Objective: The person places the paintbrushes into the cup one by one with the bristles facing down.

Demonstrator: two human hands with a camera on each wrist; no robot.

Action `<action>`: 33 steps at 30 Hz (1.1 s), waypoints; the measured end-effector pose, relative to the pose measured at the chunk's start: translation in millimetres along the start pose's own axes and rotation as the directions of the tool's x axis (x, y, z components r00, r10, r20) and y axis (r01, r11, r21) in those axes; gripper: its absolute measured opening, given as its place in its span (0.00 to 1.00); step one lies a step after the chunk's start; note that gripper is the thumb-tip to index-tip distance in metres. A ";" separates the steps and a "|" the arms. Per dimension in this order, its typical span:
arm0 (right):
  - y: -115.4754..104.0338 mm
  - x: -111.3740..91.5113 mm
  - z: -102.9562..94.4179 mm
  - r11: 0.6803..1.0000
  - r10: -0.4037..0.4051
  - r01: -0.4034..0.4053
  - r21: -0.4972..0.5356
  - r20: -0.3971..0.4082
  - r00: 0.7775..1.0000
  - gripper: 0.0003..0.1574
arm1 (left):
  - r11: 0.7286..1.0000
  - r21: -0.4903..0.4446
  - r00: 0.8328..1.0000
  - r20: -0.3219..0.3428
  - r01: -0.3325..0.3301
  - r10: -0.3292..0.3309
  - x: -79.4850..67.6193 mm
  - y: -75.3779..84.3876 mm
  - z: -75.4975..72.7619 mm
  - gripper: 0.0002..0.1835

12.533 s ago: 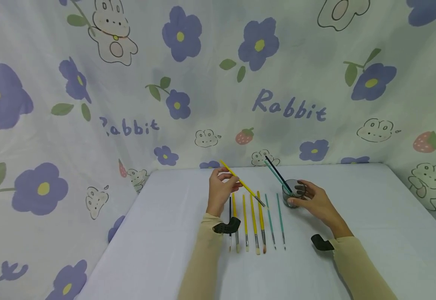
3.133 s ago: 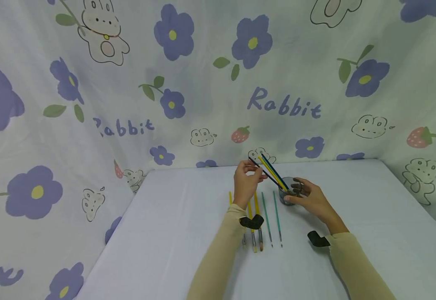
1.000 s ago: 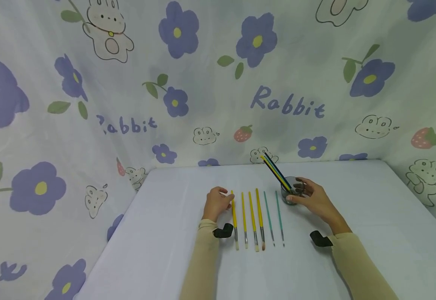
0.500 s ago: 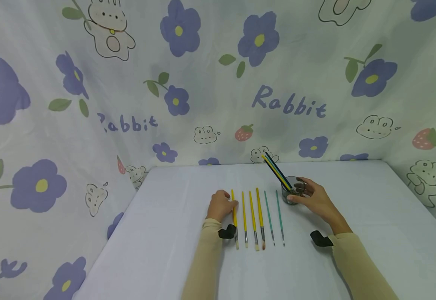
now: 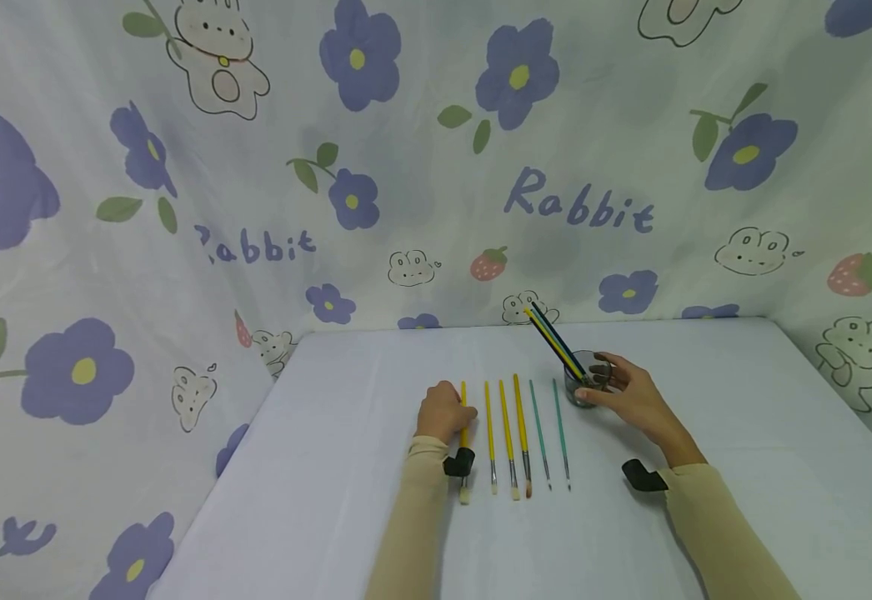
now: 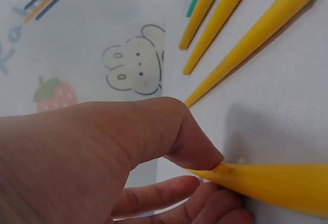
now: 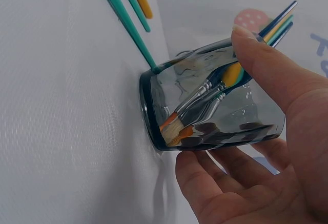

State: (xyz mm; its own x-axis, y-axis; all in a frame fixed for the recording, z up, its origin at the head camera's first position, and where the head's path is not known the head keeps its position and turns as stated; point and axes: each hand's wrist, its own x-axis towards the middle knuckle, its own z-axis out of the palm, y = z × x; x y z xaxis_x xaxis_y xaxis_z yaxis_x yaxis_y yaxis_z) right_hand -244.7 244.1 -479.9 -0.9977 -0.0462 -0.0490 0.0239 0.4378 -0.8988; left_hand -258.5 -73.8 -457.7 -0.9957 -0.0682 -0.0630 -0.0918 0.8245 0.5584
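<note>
My left hand [image 5: 445, 412] pinches the handle of the leftmost yellow paintbrush [image 5: 464, 497], its bristles toward me. In the left wrist view, the thumb presses on that yellow handle [image 6: 287, 185], with the fingers beneath. My right hand [image 5: 634, 404] grips a clear grey glass cup [image 5: 574, 392], thumb on one side and fingers on the other. Inside the cup, several paintbrushes [image 7: 202, 103] lean left, bristles down, with dark, yellow and teal handles. Beside the left hand lie three more yellow paintbrushes [image 5: 507, 433] and two thin teal paintbrushes [image 5: 539, 433], in a row.
A white cloth [image 5: 316, 467] covers the table. Behind and to the left hangs a curtain [image 5: 406, 150] printed with flowers and rabbits. The row of brushes lies between the left hand and the cup.
Earlier the left hand put a yellow brush, then a black one, into the cup. It has since returned left and taken hold of the leftmost yellow brush. The right hand stays on the cup.
</note>
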 end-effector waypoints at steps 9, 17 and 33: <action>1.5 0.9 0.3 1.000 -0.007 0.007 -0.003 0.003 1.000 0.65 | 0.996 0.089 1.000 -0.009 -0.012 0.013 -3.5 3.5 -0.7 0.15; 0.3 0.2 0.0 1.000 -0.003 0.003 -0.014 0.000 1.000 0.64 | 0.999 0.052 1.000 0.017 -0.015 0.014 2.2 -3.4 -2.6 0.14; -0.9 -0.3 0.5 1.000 -0.017 0.017 0.000 0.005 1.000 0.63 | 0.974 -0.219 0.996 0.084 0.057 -0.039 15.5 -25.7 -33.5 0.16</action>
State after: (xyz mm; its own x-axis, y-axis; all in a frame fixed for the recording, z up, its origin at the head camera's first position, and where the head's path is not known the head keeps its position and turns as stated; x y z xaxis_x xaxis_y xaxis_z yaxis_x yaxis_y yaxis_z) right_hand -244.4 243.2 -479.3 -0.9977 -0.0585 -0.0356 0.0065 0.4371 -0.8994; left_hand -272.0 -114.9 -445.3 -0.9867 -0.0530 -0.1537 -0.1487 0.6759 0.7218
